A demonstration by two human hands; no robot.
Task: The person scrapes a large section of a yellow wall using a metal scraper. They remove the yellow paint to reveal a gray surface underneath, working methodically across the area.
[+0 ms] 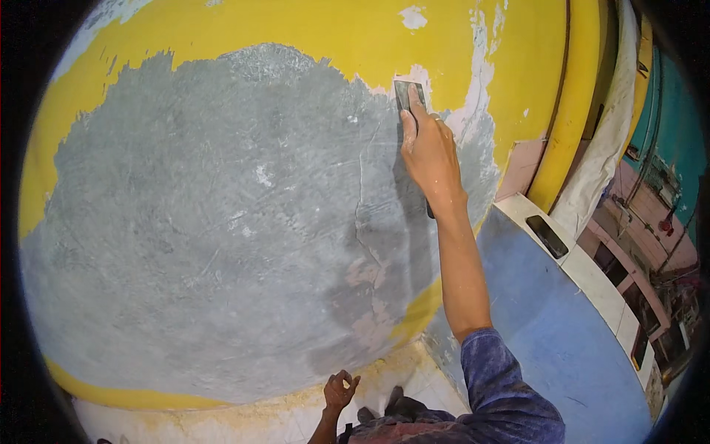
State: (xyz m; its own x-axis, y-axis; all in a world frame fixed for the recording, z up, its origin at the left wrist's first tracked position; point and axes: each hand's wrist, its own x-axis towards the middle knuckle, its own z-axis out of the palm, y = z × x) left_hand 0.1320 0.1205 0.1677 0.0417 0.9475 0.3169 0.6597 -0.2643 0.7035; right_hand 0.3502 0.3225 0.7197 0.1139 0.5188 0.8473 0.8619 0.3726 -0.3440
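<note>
My right hand [432,152] is raised against the wall and grips a scraper [404,94] with a flat metal blade. Its index finger lies along the blade, which touches the wall at the border between yellow paint [355,33] and a large grey plaster patch [222,183]. The dark end of the handle shows below the palm. Pale filler marks surround the blade, and a thin crack [360,188] runs down the grey area to its left. My left hand [340,390] hangs low near the wall's foot, fingers curled with thumb and a fingertip close together; nothing is visible in it.
A pale tiled ledge [596,288] tops the blue wall [543,311] on the right, with a dark phone [546,237] on it and another dark object [639,347] farther along. A whitish cloth [607,133] hangs beside a yellow frame. Sawdust-like debris [388,366] lies along the floor's edge.
</note>
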